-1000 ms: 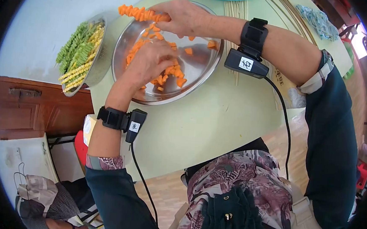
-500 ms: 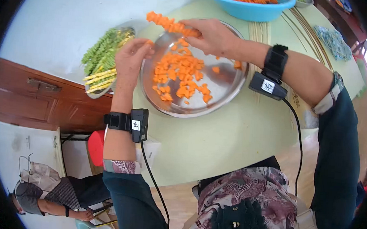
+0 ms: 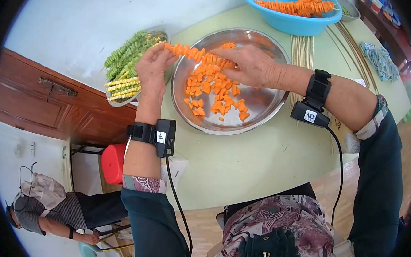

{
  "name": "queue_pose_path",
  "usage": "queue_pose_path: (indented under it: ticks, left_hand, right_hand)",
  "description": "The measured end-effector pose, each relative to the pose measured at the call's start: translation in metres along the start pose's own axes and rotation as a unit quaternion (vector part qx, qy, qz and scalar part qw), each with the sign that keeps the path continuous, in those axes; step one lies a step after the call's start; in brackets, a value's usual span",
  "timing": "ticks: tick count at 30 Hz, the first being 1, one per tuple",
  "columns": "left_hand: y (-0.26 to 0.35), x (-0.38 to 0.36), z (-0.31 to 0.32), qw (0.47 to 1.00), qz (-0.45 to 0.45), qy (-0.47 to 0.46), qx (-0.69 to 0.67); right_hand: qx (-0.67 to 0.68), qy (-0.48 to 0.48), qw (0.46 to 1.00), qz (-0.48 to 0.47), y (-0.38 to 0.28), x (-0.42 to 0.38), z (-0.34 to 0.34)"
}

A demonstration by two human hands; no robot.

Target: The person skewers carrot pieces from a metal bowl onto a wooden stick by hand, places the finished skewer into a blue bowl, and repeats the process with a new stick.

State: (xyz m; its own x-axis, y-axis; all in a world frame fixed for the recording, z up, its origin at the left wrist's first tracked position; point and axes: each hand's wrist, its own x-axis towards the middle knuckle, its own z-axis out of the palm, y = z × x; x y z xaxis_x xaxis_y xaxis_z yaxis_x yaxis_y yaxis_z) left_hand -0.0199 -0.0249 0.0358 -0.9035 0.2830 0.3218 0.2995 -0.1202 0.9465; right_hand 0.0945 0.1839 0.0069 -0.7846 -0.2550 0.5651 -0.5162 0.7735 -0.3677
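Note:
A skewer threaded with orange carrot pieces (image 3: 194, 54) lies nearly level above a wide steel basin (image 3: 263, 111). My right hand (image 3: 252, 66) is closed around the skewer's right part. At its left end, my left hand (image 3: 152, 69) pinches a carrot piece at the tip; the fingers partly hide it. Loose cut carrot pieces (image 3: 208, 87) are heaped in the left and middle of the basin, below both hands.
A blue tub (image 3: 289, 25) of carrot skewers stands at the back. Left of the basin, a dish holds green and yellow skewered vegetables (image 3: 127, 60). Bare sticks (image 3: 303, 52) and a patterned cloth (image 3: 379, 61) lie on the right. Another person (image 3: 59, 209) is at lower left.
My left hand has come up to the skewer's left end, where before it was apart, below it. The skewer has tilted slightly in my right hand. The whole view has shifted a little.

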Motion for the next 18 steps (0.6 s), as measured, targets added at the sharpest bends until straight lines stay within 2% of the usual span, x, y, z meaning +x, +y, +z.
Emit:
queue_pose_path:
  ticks: [1, 3, 10, 12, 14, 16, 18]
  left_hand:
    - [0.0, 0.0, 0.001, 1.0, 0.0, -0.002, 0.002]
    - [-0.001, 0.0, 0.001, 1.0, 0.003, -0.006, 0.008]
    - [0.001, -0.001, 0.006, 0.999, -0.001, -0.006, 0.052]
    - [0.002, 0.0, 0.005, 0.998, 0.0, -0.011, 0.054]
    - [0.0, 0.001, 0.004, 0.998, 0.002, -0.015, 0.056]
    - [-0.003, 0.001, 0.003, 0.994, 0.057, -0.018, 0.089]
    - [-0.005, 0.002, 0.003, 0.988, 0.09, -0.015, 0.126]
  right_hand:
    - [0.0, 0.0, 1.0, 0.0, -0.002, 0.001, -0.003]
    - [0.028, -0.08, 0.993, 0.081, -0.007, 0.001, -0.009]
    - [0.028, -0.085, 0.992, 0.083, -0.002, 0.001, -0.005]
    - [0.001, 0.009, 1.0, -0.011, 0.004, -0.001, 0.003]
    - [0.001, 0.008, 1.0, -0.01, 0.006, -0.001, 0.004]
    - [0.001, 0.006, 1.0, -0.009, -0.001, 0.001, -0.001]
    - [-0.005, -0.106, 0.991, 0.08, -0.007, 0.003, -0.01]
